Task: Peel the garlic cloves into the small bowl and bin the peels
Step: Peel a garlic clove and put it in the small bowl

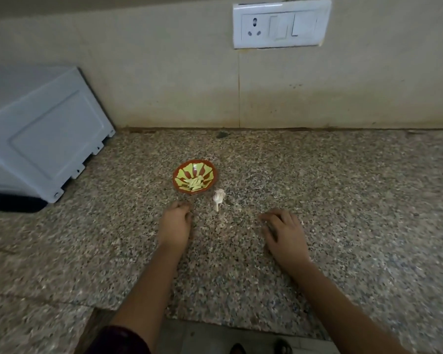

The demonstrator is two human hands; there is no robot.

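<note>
Head view: we see the small bowl (pixel 176 175) on the granite counter (pixel 343 200), with peeled garlic cloves (pixel 195 184) inside it. A garlic scrap (pixel 218 198) lies just right of the bowl. The left hand (pixel 175 226) is just on the near side of the bowl, fingers curled under; we cannot tell if they pinch anything. The right hand (pixel 284 233) is further right of the bowl, fingers straight, slightly apart, flat on the counter.

Peeled cloves (pixel 195 184) in bowl (pixel 180 172); peels (pixel 218 198) just right.

Speckled granite counter (pixel 343 200), beige tiled wall (pixel 164 85), white switchboard (pixel 281 23)
</note>
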